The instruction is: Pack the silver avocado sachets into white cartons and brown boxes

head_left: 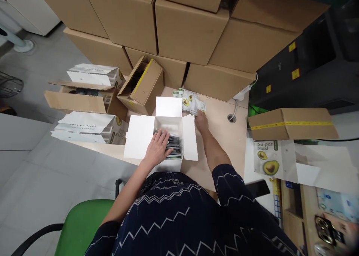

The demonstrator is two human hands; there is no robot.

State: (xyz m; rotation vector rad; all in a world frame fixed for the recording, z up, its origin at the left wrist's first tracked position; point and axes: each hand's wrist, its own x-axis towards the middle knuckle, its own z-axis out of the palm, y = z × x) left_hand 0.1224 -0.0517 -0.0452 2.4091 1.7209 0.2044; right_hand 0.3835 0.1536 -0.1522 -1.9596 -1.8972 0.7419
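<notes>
An open white box stands at the front of the table with its flaps spread, and dark flat packets are stacked inside it. Across these packets, at the box's left side, my left hand lies flat with its fingers stretched out. Beyond the box's right flap, my right hand has its fingers bent around the near edge of a white avocado-print packet. That packet lies on the table with other green-and-white packets beside it. The right fingertips are partly hidden.
Large cardboard cartons are stacked along the back. On the left stand opened white boxes, an opened brown box and a tilted brown box. A phone and a black machine are on the right.
</notes>
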